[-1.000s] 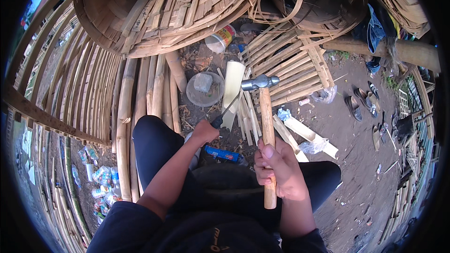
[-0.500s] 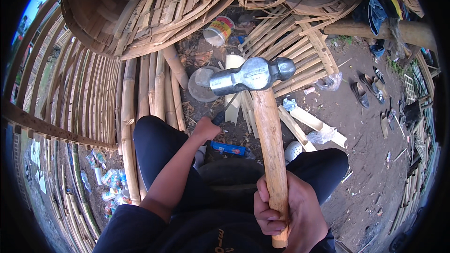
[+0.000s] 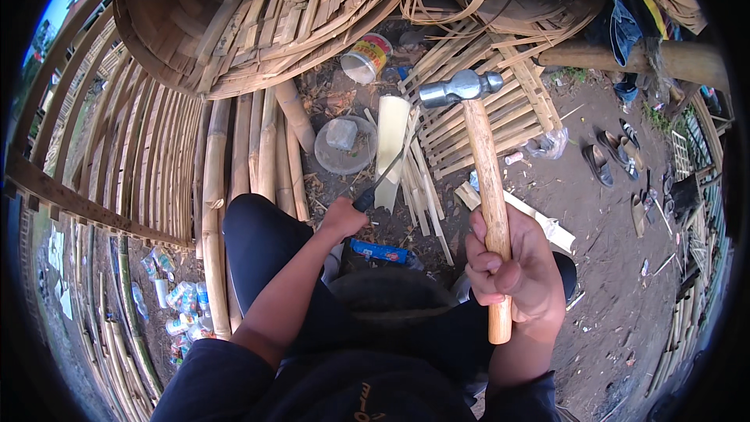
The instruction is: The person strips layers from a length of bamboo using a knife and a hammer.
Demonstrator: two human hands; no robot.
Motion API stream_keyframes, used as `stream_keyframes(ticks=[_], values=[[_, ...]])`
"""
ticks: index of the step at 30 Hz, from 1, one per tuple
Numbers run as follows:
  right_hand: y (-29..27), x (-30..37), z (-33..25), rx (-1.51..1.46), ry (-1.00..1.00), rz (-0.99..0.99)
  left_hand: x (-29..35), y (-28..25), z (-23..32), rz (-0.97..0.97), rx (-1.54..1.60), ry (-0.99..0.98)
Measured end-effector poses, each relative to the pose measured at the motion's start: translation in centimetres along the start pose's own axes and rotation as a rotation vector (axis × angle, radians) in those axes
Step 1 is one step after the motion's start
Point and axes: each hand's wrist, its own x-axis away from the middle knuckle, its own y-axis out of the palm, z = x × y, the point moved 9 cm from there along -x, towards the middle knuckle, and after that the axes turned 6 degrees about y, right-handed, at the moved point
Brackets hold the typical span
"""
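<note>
My right hand (image 3: pixel 519 270) is closed around the lower wooden handle of a ball-peen hammer (image 3: pixel 486 172), raised with its steel head at the far end. My left hand (image 3: pixel 344 218) grips the dark handle of a knife (image 3: pixel 364 200). Its long thin blade slants up and right, over or against a pale split bamboo piece (image 3: pixel 392 144); whether it cuts into it I cannot tell. Several narrow bamboo strips (image 3: pixel 422 187) lie just right of that piece. A clear round tub (image 3: pixel 361 158) with a grey block (image 3: pixel 341 134) in it sits to the left.
Thick bamboo poles (image 3: pixel 217 148) and a slatted bamboo panel (image 3: pixel 133 164) stand at left. Large woven bamboo pieces (image 3: pixel 258 39) overhang the far side. A slatted bamboo frame (image 3: pixel 500 101), a white bucket (image 3: pixel 361 69), a blue packet (image 3: pixel 379 250) and several shoes (image 3: pixel 617 148) lie around.
The hammer has moved away from the camera and to the right with my right hand, uncovering more of the bamboo piece and strips. My left hand with the knife has stayed nearly still.
</note>
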Motion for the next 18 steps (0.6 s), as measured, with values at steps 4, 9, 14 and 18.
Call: stream_keyframes(ticks=[4,9,14,18], values=[[-4.4,-2.9,-1.5,0.099,0.027,0.248,-0.1,-0.1,-0.3,0.015,-0.042,-0.013],[-8.6,-5.0,-1.8,0.138,0.113,0.425,-0.1,-0.1,0.5,0.022,-0.017,0.071],[-11.3,-6.6,1.1,0.122,0.180,0.469,-0.5,0.0,0.7,0.064,-0.068,0.132],[-13.8,-7.4,4.5,0.251,0.251,0.522,-1.9,1.7,-1.6,0.057,-0.203,0.103]])
